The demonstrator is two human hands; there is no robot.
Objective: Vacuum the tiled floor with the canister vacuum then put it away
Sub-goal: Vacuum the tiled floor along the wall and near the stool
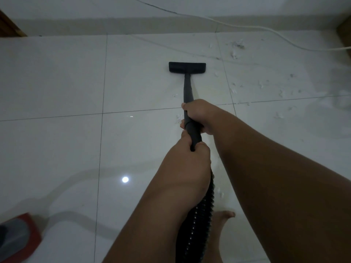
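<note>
Both hands, right hand (199, 114) ahead of left hand (187, 160), fingers wrapped around the black wand (188, 88), hold the floor nozzle (187, 67) flat on the tiled floor (57, 82) mid-vacuuming; scattered white scraps (262, 86) to the right likely call for a sideways sweep.

The floor head (187, 67) sits ahead on the tiled floor (57, 76), scraps (262, 84) to its right, cord (247, 25) behind.
</note>
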